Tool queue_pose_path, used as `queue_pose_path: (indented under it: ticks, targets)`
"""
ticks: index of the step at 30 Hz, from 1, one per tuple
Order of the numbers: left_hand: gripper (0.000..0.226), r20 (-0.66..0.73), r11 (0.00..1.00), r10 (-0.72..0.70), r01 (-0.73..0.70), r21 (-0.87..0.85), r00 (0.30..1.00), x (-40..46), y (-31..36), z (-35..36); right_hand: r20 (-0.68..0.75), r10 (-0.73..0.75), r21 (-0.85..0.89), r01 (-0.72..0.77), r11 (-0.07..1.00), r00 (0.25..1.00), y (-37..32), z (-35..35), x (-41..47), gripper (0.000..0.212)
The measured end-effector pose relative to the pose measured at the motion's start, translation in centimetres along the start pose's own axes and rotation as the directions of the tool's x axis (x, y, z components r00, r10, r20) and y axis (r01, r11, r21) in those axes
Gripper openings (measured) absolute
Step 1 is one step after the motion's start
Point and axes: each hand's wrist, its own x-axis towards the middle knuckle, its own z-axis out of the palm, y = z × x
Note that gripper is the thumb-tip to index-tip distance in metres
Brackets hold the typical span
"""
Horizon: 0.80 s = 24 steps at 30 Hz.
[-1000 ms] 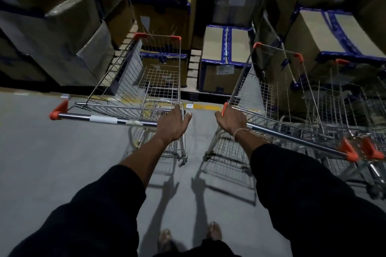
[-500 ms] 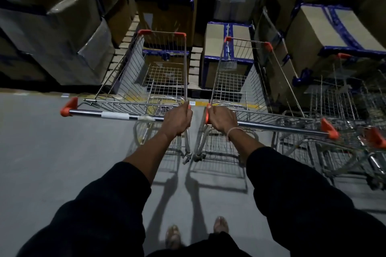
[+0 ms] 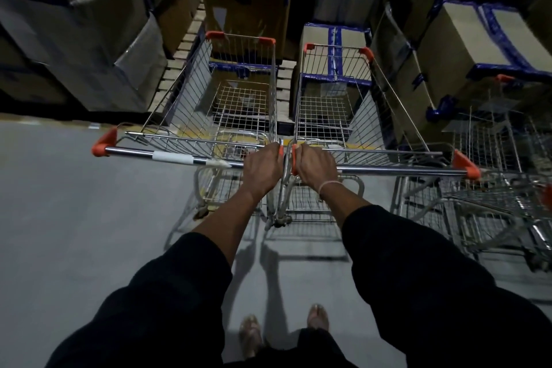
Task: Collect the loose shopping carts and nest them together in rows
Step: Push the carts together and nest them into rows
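Head view shows your left hand [image 3: 263, 169] wrapped over the right end of the left cart [image 3: 236, 104] handle and your right hand [image 3: 315, 166] wrapped over the left end of the right cart [image 3: 334, 98] handle, each grip clamped on its bar. The two carts stand side by side, touching or nearly so at the inner corners, noses just short of the stacked boxes [image 3: 334, 39]. More carts [image 3: 493, 164] sit nested to your right. Holding each bar at one end (not the middle) gives you little leverage, so either cart may swing outward. Push further and the noses could strike the boxes; the inner castors, close together, could tangle, and your knuckles could get pinched between the handles.
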Motion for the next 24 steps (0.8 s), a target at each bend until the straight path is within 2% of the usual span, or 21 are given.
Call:
queue_pose_path:
  ticks: [9,16,20,24]
  targets:
    - [0.042,-0.013,1.000,0.018,-0.018,-0.025,1.000,0.6,-0.7,0.6,0.061,0.052,0.025,-0.053,0.998,0.997,-1.9,0.8,0.8,0.044]
    - [0.041,0.006,0.999,0.052,-0.052,-0.012,0.999,0.9,-1.1,0.3,0.044,0.065,0.029,-0.067,0.997,0.997,-1.9,0.8,0.8,0.039]
    - [0.043,0.079,1.000,0.024,-0.025,0.008,0.997,1.3,-1.4,0.6,0.054,0.093,0.051,-0.095,0.994,0.994,-1.7,1.0,1.0,0.048]
    - [0.038,0.112,0.999,0.005,-0.011,0.052,0.994,1.4,-1.1,0.5,0.076,0.105,0.071,-0.111,0.991,0.992,-1.1,0.6,0.8,0.047]
